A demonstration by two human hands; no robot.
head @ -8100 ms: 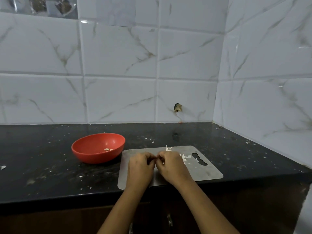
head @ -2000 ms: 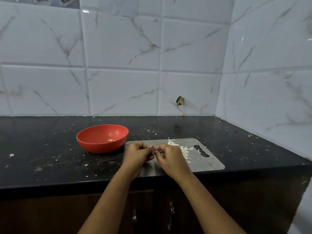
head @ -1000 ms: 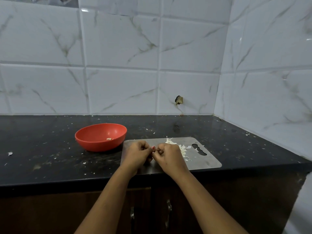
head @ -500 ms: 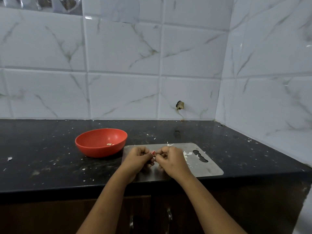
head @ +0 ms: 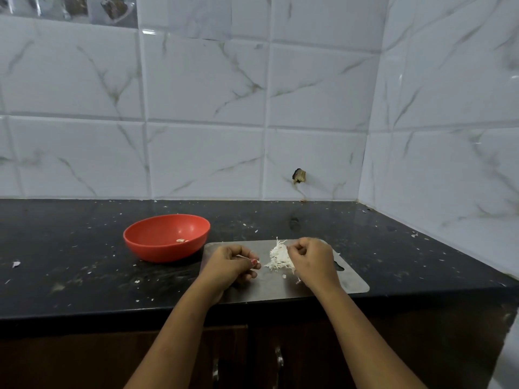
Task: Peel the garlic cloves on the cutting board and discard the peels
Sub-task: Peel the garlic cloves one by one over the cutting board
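My left hand is curled over the left part of the steel cutting board and pinches a small garlic clove, which shows only as a pale tip at my fingertips. My right hand is curled over the board's right part. Its fingertips pinch a bit of peel at the right edge of a white pile of garlic peels. The two hands are apart, with the pile between them.
A red bowl stands on the black counter just left of the board, with one or two peeled cloves inside. Peel scraps speckle the counter. Tiled walls close the back and right side; the counter's front edge is near my forearms.
My hands, joined on the clove half a second ago, have separated. The right hand moved right to the peel pile, and the left stays with the clove.
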